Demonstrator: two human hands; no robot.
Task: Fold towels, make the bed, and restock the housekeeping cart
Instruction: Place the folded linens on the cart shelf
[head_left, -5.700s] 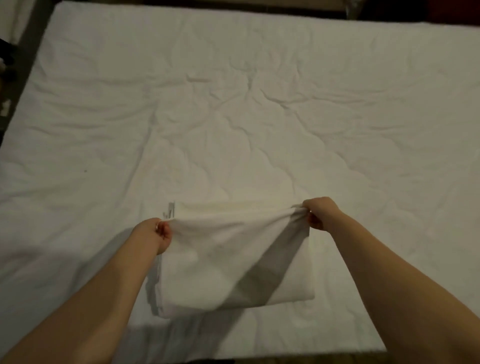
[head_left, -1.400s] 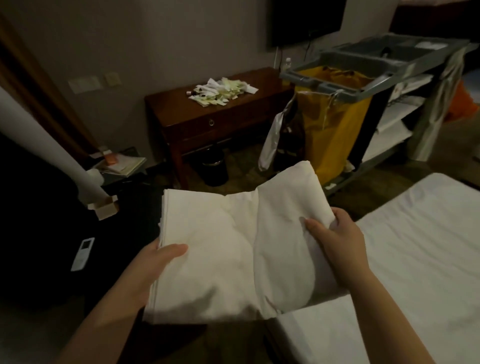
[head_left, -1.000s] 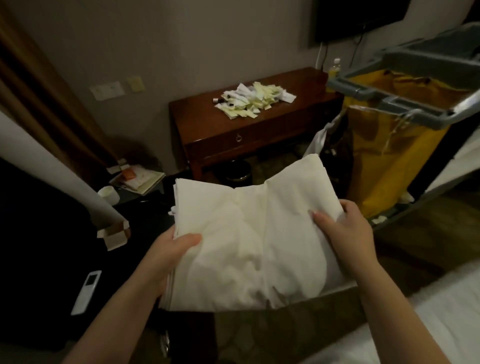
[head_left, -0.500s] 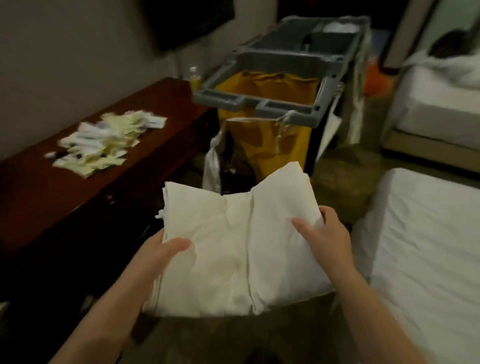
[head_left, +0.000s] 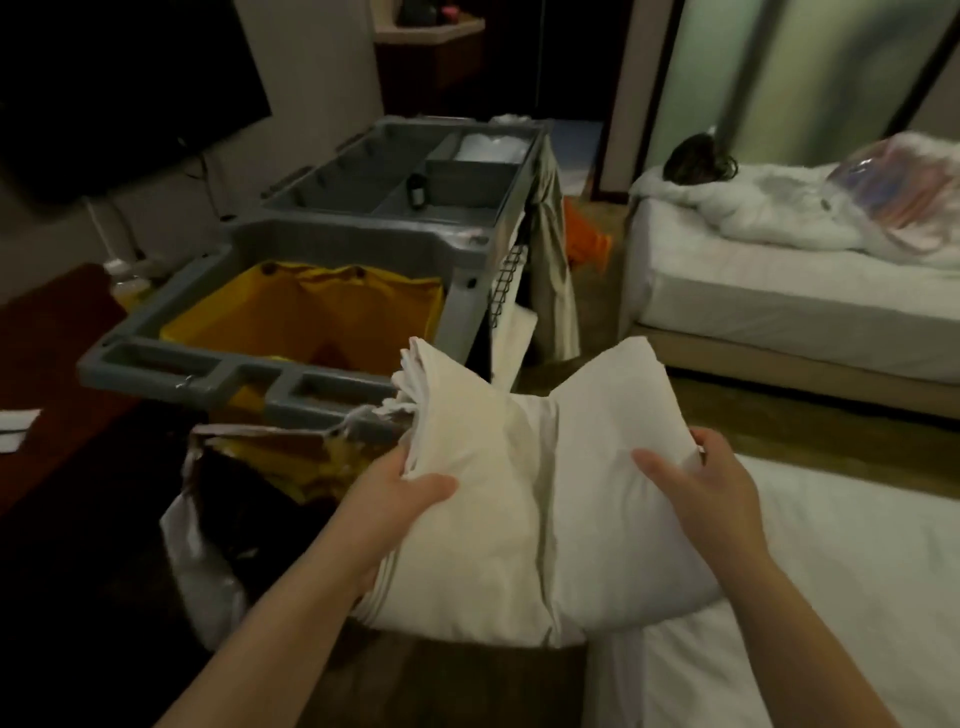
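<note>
The folded white linen (head_left: 498, 519) is held up between 2 hands and spans the whole gap from one to the other. It sags along a crease midway between them, so its 2 halves bulge upward.

The left hand (head_left: 400, 499) grips the linen's left edge. Its thumb is pressed flat on top and its fingers are tucked underneath, out of sight. The stacked layers of the fold show just beyond this hand's knuckles.

The right hand (head_left: 711, 499) grips the right edge. Its thumb is stretched across the top surface toward the left hand, and its fingers are curled round the outer rim of the cloth.

Ahead of the left hand stands the grey housekeeping cart (head_left: 234, 364). The linen's far left corner overlaps the cart's near rim in the view, though I cannot tell whether they touch. The yellow bag (head_left: 311, 322) hangs open inside that rim, beyond the left hand. Farther off, a small dark bottle (head_left: 417, 189) stands in the cart's top tray. A white plastic bag (head_left: 202, 561) hangs below the cart's rim, beside the left forearm.

Under and outside the right hand lies the near bed (head_left: 831, 597), with the linen's lower right corner above its edge. Well beyond the right hand is the far bed (head_left: 779, 296) with rumpled bedding.
</note>
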